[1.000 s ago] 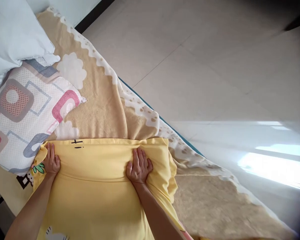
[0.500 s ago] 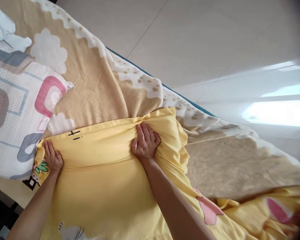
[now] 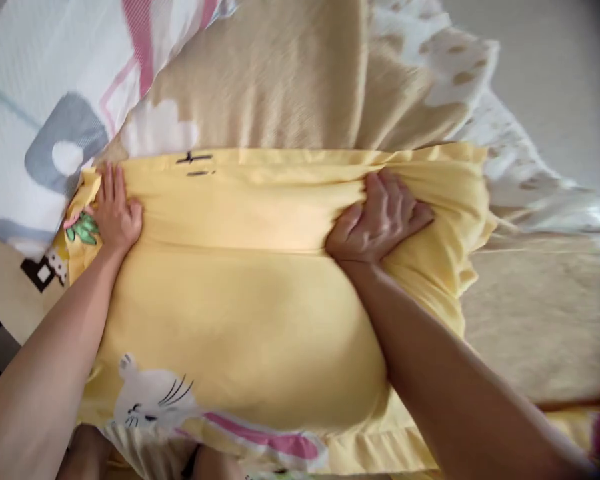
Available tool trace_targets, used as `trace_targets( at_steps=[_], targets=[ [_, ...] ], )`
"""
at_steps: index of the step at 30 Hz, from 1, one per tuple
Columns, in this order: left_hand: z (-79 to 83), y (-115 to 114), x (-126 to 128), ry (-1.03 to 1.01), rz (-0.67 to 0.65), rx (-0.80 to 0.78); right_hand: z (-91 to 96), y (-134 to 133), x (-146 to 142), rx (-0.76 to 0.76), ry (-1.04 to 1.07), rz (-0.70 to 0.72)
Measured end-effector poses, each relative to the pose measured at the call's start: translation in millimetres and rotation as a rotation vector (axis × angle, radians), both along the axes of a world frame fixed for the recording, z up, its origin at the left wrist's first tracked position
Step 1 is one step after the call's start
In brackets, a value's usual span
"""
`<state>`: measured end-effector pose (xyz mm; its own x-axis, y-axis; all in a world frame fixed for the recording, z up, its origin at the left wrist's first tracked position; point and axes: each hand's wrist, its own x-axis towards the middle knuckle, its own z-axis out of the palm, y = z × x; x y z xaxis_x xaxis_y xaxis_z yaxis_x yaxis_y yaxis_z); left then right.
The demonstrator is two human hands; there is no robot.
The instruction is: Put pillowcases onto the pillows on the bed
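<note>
A plump pillow in a yellow pillowcase (image 3: 240, 320) lies across the bed, printed with a white cartoon animal face and a pink-and-white shape near its lower edge. At its left end, my left hand (image 3: 117, 213) presses on the cloth, fingers fairly straight and together, thumb bent in, gripping the pillow's upper left corner. Toward the right, my right hand (image 3: 380, 217) clutches the pillow through the case with curled fingers, and creases run out from it. Beyond that hand the case is loose and wrinkled.
A white patterned pillow (image 3: 15, 60) with grey and pink shapes lies at upper left. Under everything spreads a tan blanket (image 3: 290, 73) with a white spotted border. Pale floor (image 3: 570, 87) shows at upper right. The person's legs (image 3: 215, 463) show at the bottom.
The view has moved closer and turned, so the yellow pillow appears larger and more level. Both hands stay at about the same places on it. More of the animal print shows.
</note>
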<state>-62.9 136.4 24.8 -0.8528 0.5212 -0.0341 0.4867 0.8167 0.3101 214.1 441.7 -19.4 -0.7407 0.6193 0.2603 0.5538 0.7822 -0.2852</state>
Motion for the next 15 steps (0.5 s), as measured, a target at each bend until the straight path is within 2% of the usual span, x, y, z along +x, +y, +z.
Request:
trace_targets(
  at_steps=[2, 3, 5, 7, 8, 10, 11, 12, 13, 15],
  targets=[
    [6.3, -5.4, -0.9, -0.112, -0.004, -0.001, 1.8, -0.6, -0.5, -0.017, -0.041, -0.002],
    [15.8, -10.8, 2.8, -0.171, -0.026, 0.006, 5.4, -1.4, -2.4, -0.046, -0.065, -0.018],
    [48.4, -25.2, 25.5, -0.26, -0.112, 0.036, 23.3, -9.0, -9.4, -0.155, -0.137, -0.07],
    [90.4, -41.8, 69.3, -0.289, -0.204, 0.066, 60.2, -33.9, -18.5, -0.254, -0.177, -0.104],
    [109.2, -50.4, 96.0, -0.291, -0.244, 0.07, 84.3, -55.6, -22.5, -0.27, -0.164, -0.08],
    [131.3, -68.5, 148.3, -0.244, -0.298, 0.078, 132.3, -115.7, -26.2, -0.215, -0.049, 0.072],
    [132.3, -78.5, 169.9, -0.202, -0.291, 0.072, 150.4, -149.5, -24.4, -0.16, 0.018, 0.236],
    [126.6, -89.8, 186.9, -0.159, -0.244, 0.054, 161.3, -181.1, -19.1, -0.124, 0.057, 0.395],
    [115.4, -102.9, 199.1, -0.115, -0.161, 0.031, 163.8, -206.8, -9.8, -0.126, 0.024, 0.552],
    [83.5, -135.2, 211.8, -0.084, -0.019, -0.023, 145.5, -230.6, 21.5, -0.087, -0.061, 0.775]
  ],
)
